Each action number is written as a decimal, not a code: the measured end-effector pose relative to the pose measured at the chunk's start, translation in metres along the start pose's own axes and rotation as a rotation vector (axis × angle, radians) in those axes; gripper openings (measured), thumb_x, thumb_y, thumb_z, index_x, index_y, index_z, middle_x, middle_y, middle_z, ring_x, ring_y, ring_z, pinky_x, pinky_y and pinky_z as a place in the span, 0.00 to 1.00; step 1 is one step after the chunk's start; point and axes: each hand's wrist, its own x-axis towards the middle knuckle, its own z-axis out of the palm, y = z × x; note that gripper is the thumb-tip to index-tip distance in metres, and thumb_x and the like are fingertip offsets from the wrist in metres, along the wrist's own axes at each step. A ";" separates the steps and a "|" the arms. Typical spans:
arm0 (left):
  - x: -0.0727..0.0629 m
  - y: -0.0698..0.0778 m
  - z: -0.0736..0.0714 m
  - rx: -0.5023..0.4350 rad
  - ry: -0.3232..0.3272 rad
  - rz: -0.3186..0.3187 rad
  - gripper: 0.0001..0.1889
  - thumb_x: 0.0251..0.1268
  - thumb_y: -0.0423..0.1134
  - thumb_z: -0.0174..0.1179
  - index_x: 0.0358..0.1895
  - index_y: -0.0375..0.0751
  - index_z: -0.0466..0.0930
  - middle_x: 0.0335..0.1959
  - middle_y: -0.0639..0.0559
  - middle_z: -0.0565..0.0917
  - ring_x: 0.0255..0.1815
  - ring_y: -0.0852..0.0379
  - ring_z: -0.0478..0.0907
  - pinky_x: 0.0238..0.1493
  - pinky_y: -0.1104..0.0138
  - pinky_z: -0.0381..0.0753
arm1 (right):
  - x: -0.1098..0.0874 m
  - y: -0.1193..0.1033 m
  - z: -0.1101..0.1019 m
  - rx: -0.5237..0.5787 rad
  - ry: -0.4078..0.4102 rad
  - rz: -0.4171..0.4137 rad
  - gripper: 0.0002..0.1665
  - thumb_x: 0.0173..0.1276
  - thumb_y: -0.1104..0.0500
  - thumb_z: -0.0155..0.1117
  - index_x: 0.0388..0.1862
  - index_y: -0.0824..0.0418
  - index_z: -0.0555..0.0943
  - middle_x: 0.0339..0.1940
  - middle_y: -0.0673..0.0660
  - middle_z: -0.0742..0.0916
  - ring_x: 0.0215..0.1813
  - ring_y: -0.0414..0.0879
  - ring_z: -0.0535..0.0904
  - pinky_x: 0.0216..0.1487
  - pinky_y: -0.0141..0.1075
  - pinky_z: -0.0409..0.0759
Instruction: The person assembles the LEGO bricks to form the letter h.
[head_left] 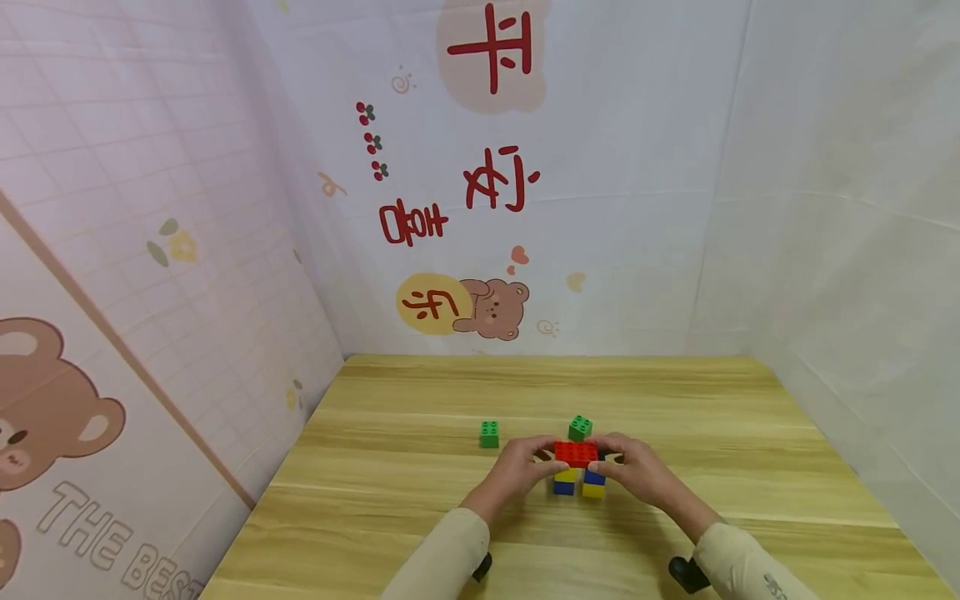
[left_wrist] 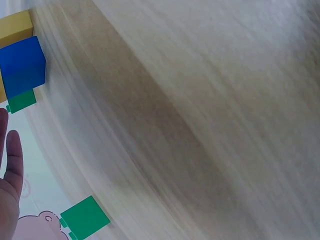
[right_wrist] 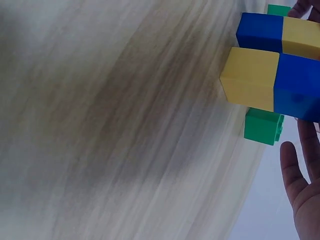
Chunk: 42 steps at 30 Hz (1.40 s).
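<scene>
A red toy brick (head_left: 576,454) lies across the tops of two short brick stacks in the head view. My left hand (head_left: 521,463) pinches its left end between thumb and fingers, while my right hand (head_left: 636,468) pinches the right end. The left stack has a yellow brick (head_left: 566,476) over a blue brick (head_left: 564,489). On the right, a blue brick (head_left: 595,478) sits above a yellow brick (head_left: 593,492). The right wrist view shows the stacks' sides, with the red brick outside its frame.
Just behind the stacks stands a green brick (head_left: 580,428). Another green brick (head_left: 489,434) is farther left on the wooden table (head_left: 375,500). A printed white curtain (head_left: 630,250) hangs beyond the table's back edge. Black straps (head_left: 686,575) show near the wrists.
</scene>
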 end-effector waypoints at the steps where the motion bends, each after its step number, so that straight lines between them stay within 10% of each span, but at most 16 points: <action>1: 0.000 0.001 0.000 -0.001 -0.003 -0.002 0.17 0.65 0.51 0.65 0.56 0.57 0.84 0.46 0.68 0.83 0.47 0.62 0.77 0.46 0.65 0.79 | -0.001 0.000 0.000 -0.002 0.002 0.002 0.23 0.68 0.52 0.69 0.59 0.59 0.82 0.55 0.55 0.84 0.54 0.55 0.79 0.52 0.51 0.77; 18: 0.000 0.000 0.000 -0.005 -0.017 0.008 0.15 0.66 0.49 0.65 0.54 0.55 0.84 0.45 0.68 0.83 0.47 0.60 0.78 0.45 0.66 0.79 | -0.006 0.005 -0.004 -0.088 0.024 0.015 0.29 0.64 0.50 0.72 0.61 0.61 0.80 0.55 0.56 0.84 0.56 0.56 0.79 0.56 0.61 0.74; 42: -0.001 0.001 0.003 0.002 0.009 0.029 0.17 0.65 0.49 0.65 0.56 0.54 0.84 0.47 0.66 0.84 0.46 0.60 0.80 0.44 0.70 0.80 | -0.007 0.007 0.005 -0.050 0.066 -0.003 0.24 0.67 0.48 0.68 0.57 0.58 0.83 0.56 0.57 0.85 0.55 0.55 0.79 0.50 0.48 0.76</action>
